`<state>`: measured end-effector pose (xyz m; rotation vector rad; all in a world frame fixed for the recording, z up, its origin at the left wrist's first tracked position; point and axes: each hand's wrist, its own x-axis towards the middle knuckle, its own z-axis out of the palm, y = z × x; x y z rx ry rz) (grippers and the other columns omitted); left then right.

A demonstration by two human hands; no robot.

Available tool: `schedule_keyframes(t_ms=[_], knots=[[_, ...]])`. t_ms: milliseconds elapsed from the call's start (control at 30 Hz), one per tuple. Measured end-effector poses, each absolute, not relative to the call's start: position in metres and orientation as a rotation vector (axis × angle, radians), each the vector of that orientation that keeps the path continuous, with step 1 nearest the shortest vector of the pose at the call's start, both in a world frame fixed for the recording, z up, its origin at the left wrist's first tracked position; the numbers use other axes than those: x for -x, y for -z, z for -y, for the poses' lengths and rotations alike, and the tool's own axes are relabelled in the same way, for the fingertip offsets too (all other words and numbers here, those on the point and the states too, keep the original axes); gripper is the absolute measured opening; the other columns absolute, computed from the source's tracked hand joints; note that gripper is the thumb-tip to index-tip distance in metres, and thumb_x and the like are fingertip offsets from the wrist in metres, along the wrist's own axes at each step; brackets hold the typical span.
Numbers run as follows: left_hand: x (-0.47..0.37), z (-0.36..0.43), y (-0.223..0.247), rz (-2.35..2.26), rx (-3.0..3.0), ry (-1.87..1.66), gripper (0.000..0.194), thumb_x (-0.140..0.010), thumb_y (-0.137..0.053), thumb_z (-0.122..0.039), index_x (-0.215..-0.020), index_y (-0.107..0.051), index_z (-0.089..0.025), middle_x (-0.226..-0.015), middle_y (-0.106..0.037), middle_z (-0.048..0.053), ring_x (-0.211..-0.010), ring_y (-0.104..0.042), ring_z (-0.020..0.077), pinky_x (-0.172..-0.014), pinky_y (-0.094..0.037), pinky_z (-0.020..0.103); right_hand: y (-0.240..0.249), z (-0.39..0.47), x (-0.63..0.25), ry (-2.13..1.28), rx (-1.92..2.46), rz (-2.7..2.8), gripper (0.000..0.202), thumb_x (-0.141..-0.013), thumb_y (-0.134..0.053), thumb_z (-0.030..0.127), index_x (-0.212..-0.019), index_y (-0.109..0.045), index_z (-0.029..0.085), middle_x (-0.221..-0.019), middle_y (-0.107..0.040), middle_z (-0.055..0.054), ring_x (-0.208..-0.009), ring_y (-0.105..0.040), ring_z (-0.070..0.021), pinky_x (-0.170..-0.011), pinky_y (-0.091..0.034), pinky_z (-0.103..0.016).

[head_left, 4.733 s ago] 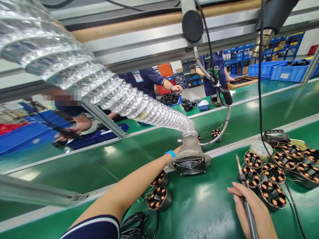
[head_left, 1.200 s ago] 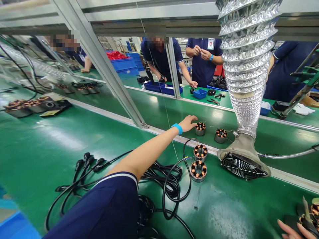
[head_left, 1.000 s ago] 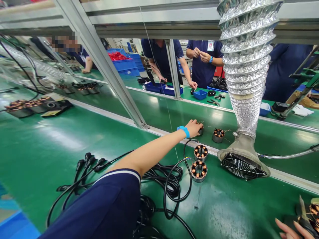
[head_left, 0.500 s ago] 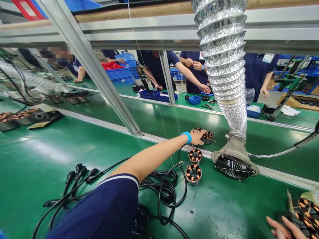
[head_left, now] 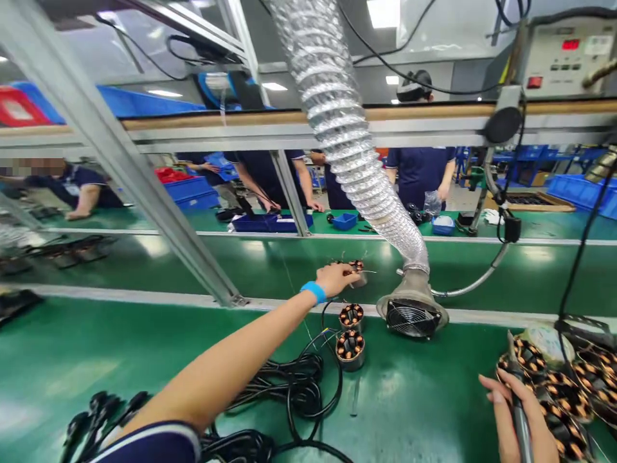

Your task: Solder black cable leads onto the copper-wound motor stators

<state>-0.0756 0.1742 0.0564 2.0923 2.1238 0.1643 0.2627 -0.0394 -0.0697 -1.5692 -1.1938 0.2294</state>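
My left hand [head_left: 332, 279], with a blue band at the wrist, reaches over the rail and has its fingers closed on a copper-wound stator [head_left: 357, 269] on the far green strip. Thin wires stick out of that stator. On the near side, two more stators [head_left: 350, 350] stand one behind the other beside coiled black cables [head_left: 303, 386]. At the lower right my right hand [head_left: 520, 418] holds a pen-like tool [head_left: 519, 411], its tip up, next to a group of several stators [head_left: 563, 392].
A silver duct [head_left: 337, 116] comes down to a fan hood [head_left: 412, 315] right of my left hand. A slanted metal post [head_left: 120, 154] stands at the left. Black plugs [head_left: 99, 411] lie at the lower left. People stand behind the far bench, near blue bins [head_left: 190, 193].
The view has tilted up and turned right. My left hand stays at the far stators, its fingers now closed around one. More of my right hand and its tool shows.
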Motion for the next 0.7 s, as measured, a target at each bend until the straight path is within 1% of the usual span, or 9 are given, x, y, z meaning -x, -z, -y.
schedule_keyframes(t_ms=[67,100,167,267,300,400,500,600,700], knots=[[0.082,-0.141,-0.075,-2.069,-2.187,-0.166,0.031,-0.089,-0.053,-0.047,-0.103,-0.072,-0.028,-0.110,-0.071,0.007,-0.114,-0.059,0.0310,-0.098,-0.039,0.041,0.067,0.043,-0.263,-0.229,1.538,1.169,0.047,-0.089,-0.053,0.059,-0.115,-0.062,0.021,-0.095,-0.077,-0.006,-0.083,-0.072,-0.0202,-0.082,-0.054,-0.032],[0.084,-0.122,-0.083,-2.044,-2.243,-0.183,0.028,-0.087,-0.055,-0.046,-0.102,-0.072,-0.029,-0.110,-0.069,0.007,-0.116,-0.056,0.0303,-0.101,-0.036,0.042,0.065,0.045,-0.263,-0.227,1.518,1.162,0.045,-0.089,-0.054,0.056,-0.115,-0.061,0.021,-0.096,-0.077,-0.007,-0.084,-0.072,-0.0204,-0.083,-0.054,-0.033],[0.083,-0.082,-0.095,-1.892,-2.390,-0.235,0.025,-0.083,-0.060,-0.048,-0.096,-0.074,-0.032,-0.103,-0.067,0.006,-0.111,-0.054,0.0285,-0.101,-0.035,0.042,0.060,0.048,-0.263,-0.215,1.444,1.147,0.040,-0.089,-0.058,0.050,-0.114,-0.061,0.019,-0.094,-0.077,-0.008,-0.080,-0.072,-0.0200,-0.080,-0.055,-0.034],[0.065,-0.027,-0.099,-1.553,-2.464,-0.230,0.019,-0.082,-0.064,-0.051,-0.091,-0.075,-0.038,-0.116,-0.063,0.004,-0.116,-0.050,0.0268,-0.104,-0.033,0.041,0.048,0.052,-0.264,-0.189,1.311,1.049,0.033,-0.088,-0.061,0.040,-0.112,-0.058,0.017,-0.091,-0.076,-0.009,-0.073,-0.071,-0.0184,-0.076,-0.055,-0.034],[0.053,-0.014,-0.095,-1.443,-2.458,-0.208,0.018,-0.081,-0.066,-0.051,-0.090,-0.074,-0.038,-0.117,-0.062,0.003,-0.116,-0.049,0.0265,-0.103,-0.033,0.040,0.044,0.053,-0.264,-0.174,1.279,0.999,0.032,-0.088,-0.062,0.037,-0.112,-0.057,0.017,-0.090,-0.076,-0.009,-0.073,-0.071,-0.0180,-0.075,-0.055,-0.034],[0.007,0.007,-0.066,-1.164,-2.432,-0.139,0.024,-0.078,-0.071,-0.056,-0.087,-0.074,-0.034,-0.105,-0.061,0.006,-0.108,-0.051,0.0258,-0.098,-0.036,0.039,0.032,0.055,-0.267,-0.103,1.190,0.860,0.033,-0.086,-0.066,0.034,-0.112,-0.056,0.016,-0.089,-0.074,-0.008,-0.069,-0.069,-0.0169,-0.068,-0.054,-0.032],[-0.053,0.007,-0.022,-1.025,-2.463,-0.144,0.030,-0.077,-0.071,-0.057,-0.088,-0.075,-0.029,-0.098,-0.059,0.009,-0.103,-0.051,0.0271,-0.096,-0.037,0.043,0.026,0.053,-0.272,-0.018,1.138,0.765,0.037,-0.086,-0.065,0.034,-0.115,-0.054,0.015,-0.090,-0.072,-0.008,-0.066,-0.066,-0.0155,-0.065,-0.053,-0.030],[-0.116,0.001,0.017,-1.088,-2.514,-0.162,0.039,-0.073,-0.073,-0.060,-0.090,-0.076,-0.026,-0.098,-0.059,0.014,-0.109,-0.050,0.0337,-0.097,-0.038,0.049,0.024,0.051,-0.278,0.083,1.112,0.702,0.039,-0.086,-0.064,0.033,-0.119,-0.052,0.015,-0.093,-0.071,-0.008,-0.067,-0.065,-0.0150,-0.067,-0.052,-0.030],[-0.169,0.001,0.036,-1.150,-2.637,-0.316,0.048,-0.075,-0.069,-0.063,-0.098,-0.076,-0.022,-0.101,-0.061,0.019,-0.112,-0.050,0.0363,-0.102,-0.034,0.055,0.024,0.050,-0.283,0.136,1.142,0.692,0.040,-0.088,-0.061,0.035,-0.120,-0.050,0.015,-0.095,-0.071,-0.009,-0.068,-0.065,-0.0154,-0.069,-0.053,-0.032]])
